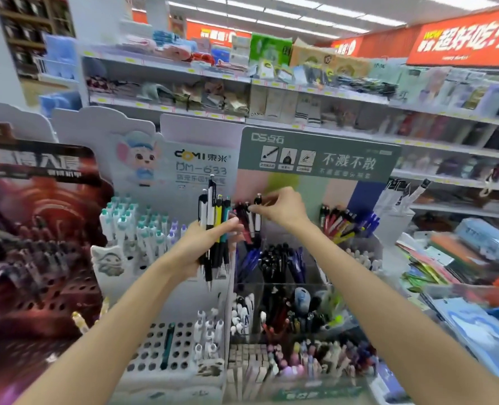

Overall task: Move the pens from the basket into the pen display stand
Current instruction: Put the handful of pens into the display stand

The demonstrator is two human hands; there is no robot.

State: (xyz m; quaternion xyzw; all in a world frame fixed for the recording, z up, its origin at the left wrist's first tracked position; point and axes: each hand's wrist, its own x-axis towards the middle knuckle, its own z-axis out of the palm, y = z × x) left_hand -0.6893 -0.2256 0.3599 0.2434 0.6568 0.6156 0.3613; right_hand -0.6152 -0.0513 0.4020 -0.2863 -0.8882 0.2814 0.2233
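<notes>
My left hand [205, 247] grips a bunch of several pens [214, 226], held upright with tips down, in front of the white pen display. My right hand [280, 207] pinches the black top of a white-barrelled pen [257, 213] that stands among other pens in the top tier of the grey-green pen display stand [318, 159]. Lower tiers of that stand hold blue and black pens [283, 264]. No basket is in view.
A white display [166, 159] with teal-capped pens stands to the left, and a dark red holed stand [38, 229] beyond it. Clear compartments [295, 314] of mixed pens sit below. Stationery packs [461, 258] lie at right. Store shelves run behind.
</notes>
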